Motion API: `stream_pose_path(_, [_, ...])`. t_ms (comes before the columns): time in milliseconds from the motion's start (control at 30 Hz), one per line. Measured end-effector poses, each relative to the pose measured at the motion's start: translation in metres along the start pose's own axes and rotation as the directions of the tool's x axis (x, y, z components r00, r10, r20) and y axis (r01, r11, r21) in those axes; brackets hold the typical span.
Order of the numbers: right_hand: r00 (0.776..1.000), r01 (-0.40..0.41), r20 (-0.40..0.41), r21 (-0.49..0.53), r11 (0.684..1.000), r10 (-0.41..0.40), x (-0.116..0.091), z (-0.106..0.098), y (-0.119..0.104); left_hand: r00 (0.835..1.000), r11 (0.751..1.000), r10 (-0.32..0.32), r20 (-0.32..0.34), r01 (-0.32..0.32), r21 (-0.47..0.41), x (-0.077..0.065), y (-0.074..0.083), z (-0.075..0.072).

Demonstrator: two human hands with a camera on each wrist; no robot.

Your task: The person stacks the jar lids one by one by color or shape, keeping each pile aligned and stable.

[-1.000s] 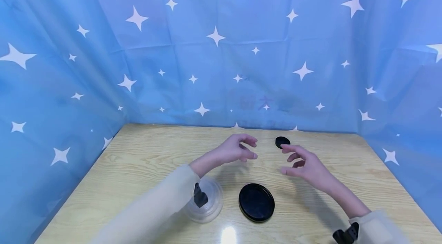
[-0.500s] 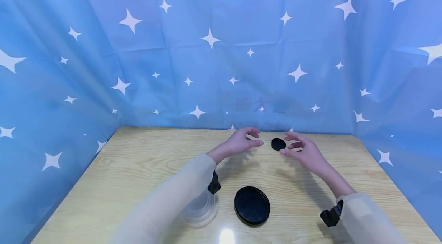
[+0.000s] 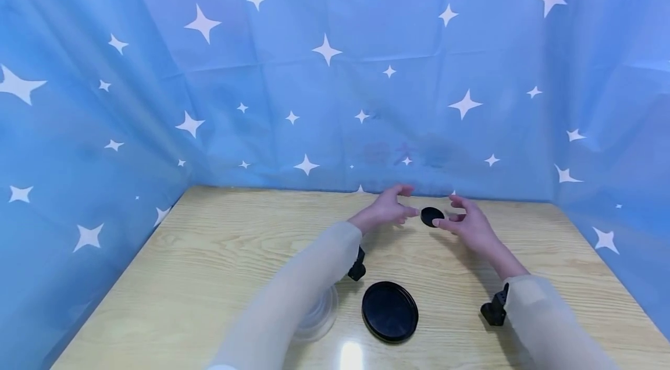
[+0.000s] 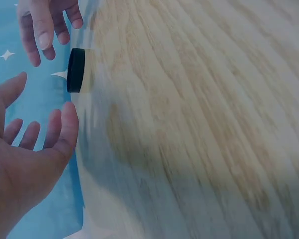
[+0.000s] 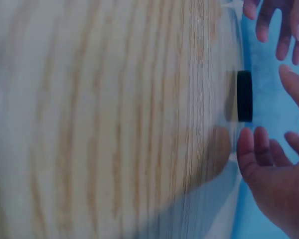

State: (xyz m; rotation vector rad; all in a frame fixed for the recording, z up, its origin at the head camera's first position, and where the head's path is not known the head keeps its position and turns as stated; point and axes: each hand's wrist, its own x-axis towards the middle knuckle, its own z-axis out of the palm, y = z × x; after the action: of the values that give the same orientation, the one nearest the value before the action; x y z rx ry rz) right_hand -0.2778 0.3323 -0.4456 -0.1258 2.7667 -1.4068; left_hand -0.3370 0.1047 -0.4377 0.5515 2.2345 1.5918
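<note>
A small round black disc with a low rim point(image 3: 432, 217) lies flat near the back of the table. My left hand point(image 3: 389, 207) is just left of it, fingers spread and relaxed, thumb tip close to its edge. On the other side my right hand point(image 3: 471, 229) reaches in, its thumb overlapping the disc's near edge in the head view. In the left wrist view the disc point(image 4: 76, 70) stands apart from the left fingers, and in the right wrist view a small gap shows between the disc point(image 5: 244, 96) and the right fingertips. Neither hand grips anything.
A larger round black lid point(image 3: 389, 312) lies at the front middle of the wooden table point(image 3: 173, 277). Left of it, a clear plastic round piece point(image 3: 321, 317) is partly hidden under my left sleeve. A blue curtain with white stars point(image 3: 324, 96) hangs behind and at both sides.
Both hands have moved in around the small black disc, the left going right and farther back, the right moving back beside it. The left forearm now covers more of the clear piece.
</note>
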Motion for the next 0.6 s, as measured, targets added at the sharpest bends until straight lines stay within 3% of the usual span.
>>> stream_pose_path(233, [1.000, -0.002, 0.027, -0.017, 1.000, 0.003, 0.001, -0.005, 0.005, 0.999, 0.999, -0.024, 0.041, 0.025, -0.021, 0.003, -0.006, 0.011])
stream_pose_path(333, [0.999, -0.002, 0.044, -0.017, 1.000, 0.003, 0.001, -0.005, 0.007, 0.999, 0.999, -0.040, 0.015, 0.041, -0.031, 0.004, -0.008, 0.013])
stream_pose_path(600, [0.999, -0.007, 0.052, -0.043, 0.999, 0.009, 0.005, 0.001, 0.014, 0.997, 0.986, -0.056, -0.055, 0.046, -0.162, 0.009, -0.016, 0.013])
